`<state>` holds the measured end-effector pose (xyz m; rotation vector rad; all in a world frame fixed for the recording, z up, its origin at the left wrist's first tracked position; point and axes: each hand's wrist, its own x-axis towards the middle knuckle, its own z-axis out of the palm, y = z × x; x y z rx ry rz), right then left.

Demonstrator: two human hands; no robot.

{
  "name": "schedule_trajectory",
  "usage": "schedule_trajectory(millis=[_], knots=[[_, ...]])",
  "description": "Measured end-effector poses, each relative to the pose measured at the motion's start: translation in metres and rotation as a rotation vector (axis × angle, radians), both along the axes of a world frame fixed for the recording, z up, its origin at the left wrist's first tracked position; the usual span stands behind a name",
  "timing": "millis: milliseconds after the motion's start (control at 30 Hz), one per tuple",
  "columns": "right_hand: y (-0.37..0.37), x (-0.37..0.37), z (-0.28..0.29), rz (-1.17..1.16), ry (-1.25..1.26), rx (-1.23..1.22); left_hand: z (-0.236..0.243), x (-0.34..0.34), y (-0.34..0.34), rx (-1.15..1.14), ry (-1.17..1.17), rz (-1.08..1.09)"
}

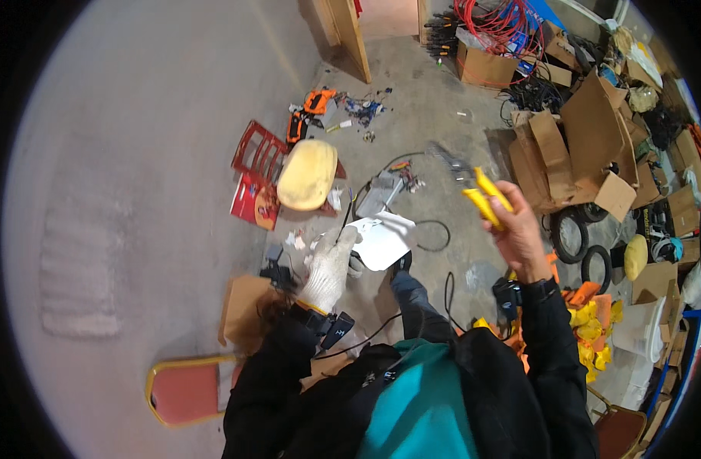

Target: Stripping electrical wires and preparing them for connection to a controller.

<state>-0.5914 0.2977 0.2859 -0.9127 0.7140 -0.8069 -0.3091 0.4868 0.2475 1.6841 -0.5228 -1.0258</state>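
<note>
My left hand (329, 264), in a white knit glove, is closed on a thin black cable (349, 205) that rises above its fingers. A white sheet or panel (383, 242) lies just beside and behind this hand; whether I touch it I cannot tell. My bare right hand (516, 237) is raised to the right, closed round the yellow handles of pliers or cutters (486, 200), whose metal jaws point up and left. Beyond the sheet, a grey metal object (379, 193) lies on the concrete floor among cables and small scraps.
A cushioned stool (308, 174) and red chair back (255, 151) stand left by the wall. Orange cases (318, 102) lie beyond. Cardboard (595, 145), tyres (569, 236) and yellow-orange items (588, 329) crowd the right. A red-seated chair (184, 390) is at lower left. A doorway (385, 17) is ahead.
</note>
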Motion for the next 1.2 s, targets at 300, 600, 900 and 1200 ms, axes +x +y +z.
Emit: schedule_trajectory(millis=[300, 600, 900, 1200], knots=[[-0.130, 0.213, 0.021, 0.238, -0.139, 0.022, -0.018, 0.115, -0.257, -0.340, 0.165, -0.125], [-0.243, 0.230, 0.042, -0.216, 0.544, -0.675, -0.038, 0.135, -0.492, -0.453, 1.222, -0.767], [-0.307, 0.198, -0.091, -0.799, 0.499, 0.003, -0.055, 0.094, -0.636, 0.053, -0.062, -1.186], [-0.305, 0.296, -0.278, -1.179, 0.504, 0.360, -0.252, 0.157, -0.659, -0.046, -0.224, -1.762]])
